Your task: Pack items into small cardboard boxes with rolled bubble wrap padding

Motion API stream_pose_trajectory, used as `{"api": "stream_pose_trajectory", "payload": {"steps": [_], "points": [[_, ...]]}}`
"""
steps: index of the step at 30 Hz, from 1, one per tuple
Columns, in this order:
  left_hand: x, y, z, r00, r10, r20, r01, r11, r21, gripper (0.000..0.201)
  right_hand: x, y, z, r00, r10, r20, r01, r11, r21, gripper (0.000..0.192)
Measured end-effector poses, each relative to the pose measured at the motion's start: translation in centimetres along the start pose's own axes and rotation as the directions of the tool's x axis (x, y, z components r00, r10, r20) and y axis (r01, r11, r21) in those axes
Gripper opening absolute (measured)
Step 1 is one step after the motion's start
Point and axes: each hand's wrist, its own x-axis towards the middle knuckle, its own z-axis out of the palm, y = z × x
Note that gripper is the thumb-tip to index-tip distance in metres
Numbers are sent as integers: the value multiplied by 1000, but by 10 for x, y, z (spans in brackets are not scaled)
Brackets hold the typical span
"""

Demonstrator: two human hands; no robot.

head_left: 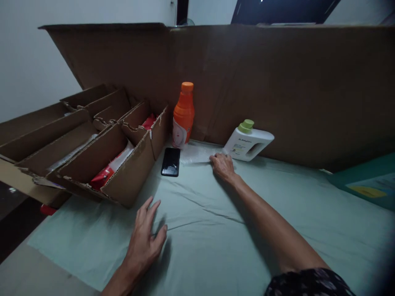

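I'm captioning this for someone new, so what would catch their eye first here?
Probably the bright orange plastic bottle, upright before the tall brown cardboard panel. To its right stands a white plastic jug with a lime-green cap, the right grip beside it at crinkled clear plastic film. At left, a divided brown cardboard box holds red packaging.

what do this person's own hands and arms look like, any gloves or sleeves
Both the left hand and right hand are ungloved, with bare forearms. A dark sleeve with a paler print shows on the right arm; no left sleeve is in view.
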Motion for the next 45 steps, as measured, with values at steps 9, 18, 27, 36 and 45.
{"api": "stream_pose_trajectory", "payload": {"steps": [9,18,27,36,45], "points": [[159,26,61,989,-112,92,62,901,428,74,-176,61,-4,997,79,13,-76,985,-154,22],[188,30,88,976,-218,29,158,789,593,76,-220,67,35,904,-20,-427,-27,994,-104,24],[190,33,91,980,-200,6,150,753,640,80,-220,71,38,887,-15,-461,-10,999,-51,23],[194,43,105,974,-218,-66,212,760,614,76,-219,72,39,886,-32,-463,-2,997,-72,21],[167,10,67,978,-184,97,127,898,421,104,-217,71,39,862,-84,-499,24,992,-126,21]]}}
